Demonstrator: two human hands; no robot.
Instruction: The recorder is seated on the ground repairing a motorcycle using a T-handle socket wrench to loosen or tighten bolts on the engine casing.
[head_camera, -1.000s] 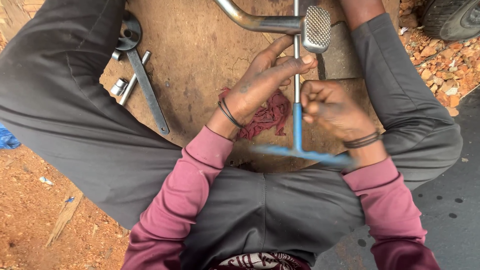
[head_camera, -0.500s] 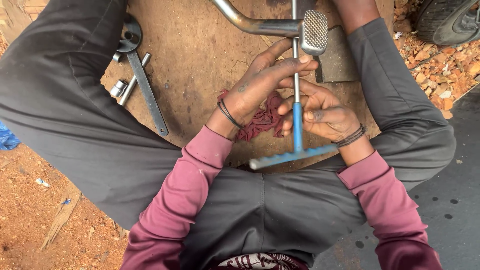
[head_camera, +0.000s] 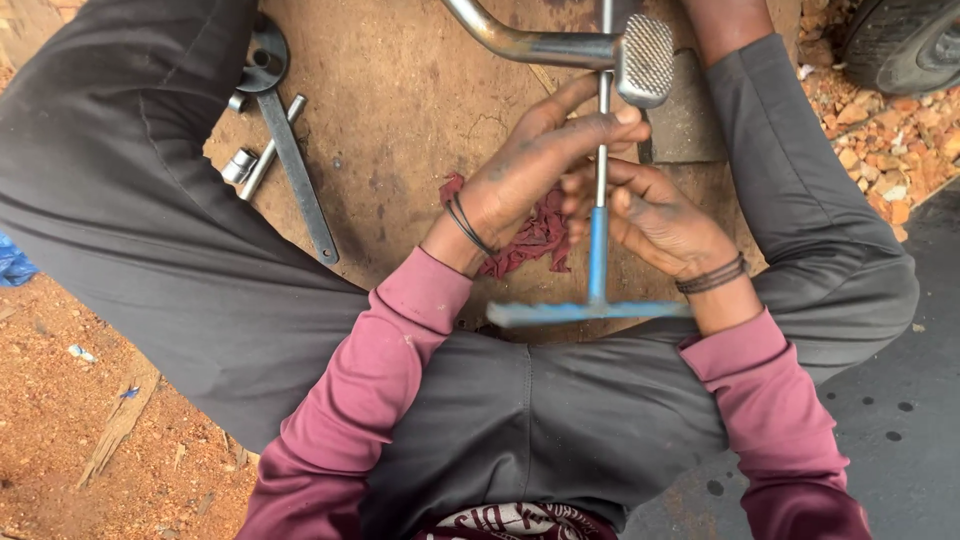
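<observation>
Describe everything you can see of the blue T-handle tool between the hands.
The T-handle tool has a blue crossbar, blurred, lying level near the person's lap, and a thin shaft, blue below and bare metal above, running straight up the picture past the studded metal pedal. The left hand and the right hand both close around the shaft. Its far tip is out of view.

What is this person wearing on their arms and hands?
Both arms are in maroon long sleeves. The left hand and right hand are bare, smudged with grime. Thin dark bands circle the left wrist; a darker stack circles the right wrist.
</observation>
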